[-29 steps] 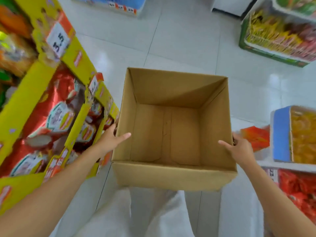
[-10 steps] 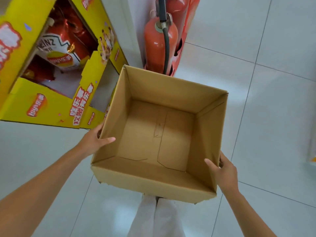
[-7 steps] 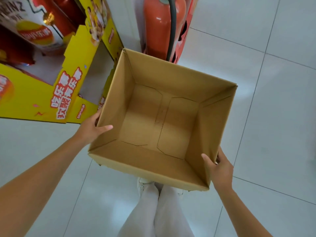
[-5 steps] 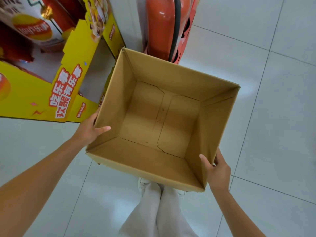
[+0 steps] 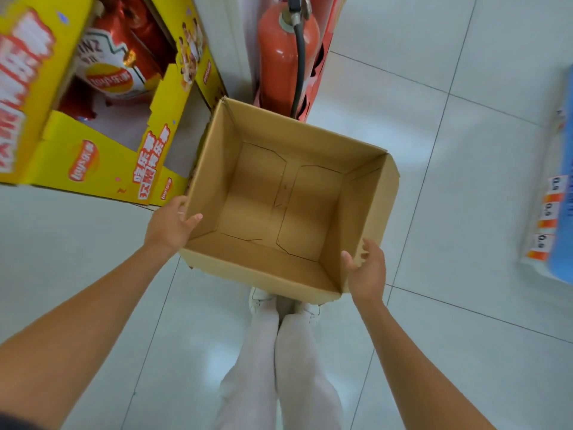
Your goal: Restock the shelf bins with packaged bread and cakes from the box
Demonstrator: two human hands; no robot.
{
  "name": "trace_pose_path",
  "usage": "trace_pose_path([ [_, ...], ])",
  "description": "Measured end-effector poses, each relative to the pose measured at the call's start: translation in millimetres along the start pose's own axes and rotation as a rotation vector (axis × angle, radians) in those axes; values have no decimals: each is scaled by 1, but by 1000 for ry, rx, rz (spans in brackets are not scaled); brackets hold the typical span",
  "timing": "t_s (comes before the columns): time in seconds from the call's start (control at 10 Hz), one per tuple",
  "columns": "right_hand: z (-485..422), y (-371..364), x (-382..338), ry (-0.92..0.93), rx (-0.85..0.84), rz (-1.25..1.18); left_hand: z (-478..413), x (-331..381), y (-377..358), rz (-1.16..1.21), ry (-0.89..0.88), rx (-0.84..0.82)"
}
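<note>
Your left hand (image 5: 170,226) grips the cardboard box (image 5: 210,169) at its near left corner. The thumb is hooked over the rim and lies on the inner face of the left wall. The other fingers are on the outside of that wall, mostly hidden, so you cannot tell how far they curl. A ring shows on one of them.

Your right hand (image 5: 369,270) pinches the right wall near its near corner, with the thumb inside and the fingers (image 5: 372,248) curled round the outer face. The box hangs between your two hands, its open top tilted toward you and the folded bottom flaps in plain sight.

Beyond your left fingers, just beside the box's left wall, stands a yellow display stand (image 5: 93,172) holding a red snack bag (image 5: 111,72). Past the far edge of the box a red fire extinguisher (image 5: 279,60) stands upright.

Well out past your right fingers is a blue shelf edge (image 5: 562,243) with small price tags (image 5: 550,209). Below your wrists are your white trousers (image 5: 279,367) and white shoes (image 5: 259,301) on the pale tiled floor (image 5: 465,305).
</note>
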State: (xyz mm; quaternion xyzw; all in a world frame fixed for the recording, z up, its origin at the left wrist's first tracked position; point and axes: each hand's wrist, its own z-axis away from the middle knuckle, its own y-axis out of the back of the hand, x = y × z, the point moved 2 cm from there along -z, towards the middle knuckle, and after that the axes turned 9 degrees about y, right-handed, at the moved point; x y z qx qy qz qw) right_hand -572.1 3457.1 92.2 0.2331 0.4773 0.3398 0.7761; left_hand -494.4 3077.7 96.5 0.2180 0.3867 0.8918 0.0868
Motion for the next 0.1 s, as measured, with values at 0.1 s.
trace_pose_path([
  [0.1, 35, 23, -60, 98, -202, 34, 57, 27, 27, 16, -87, -7],
])
